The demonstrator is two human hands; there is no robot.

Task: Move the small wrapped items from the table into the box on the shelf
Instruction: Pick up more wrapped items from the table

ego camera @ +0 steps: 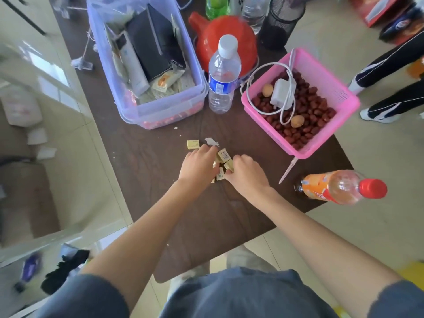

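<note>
Several small gold-wrapped cubes (223, 156) lie bunched on the dark brown table (142, 161). My left hand (199, 167) and my right hand (245, 174) close in on the bunch from either side, fingers curled around the cubes. One more wrapped cube (193, 144) sits apart, just beyond my left hand, beside a torn white scrap (211, 141). Which cubes each hand grips is partly hidden by the fingers. No shelf is in view.
A clear plastic bin (146, 65) of assorted items stands at the back left. A water bottle (223, 74), red funnel-like lid (226, 40), pink basket (305, 104) of red dates with a charger, and an orange soda bottle (339, 187) crowd the right. Another person's legs (390, 72) stand far right.
</note>
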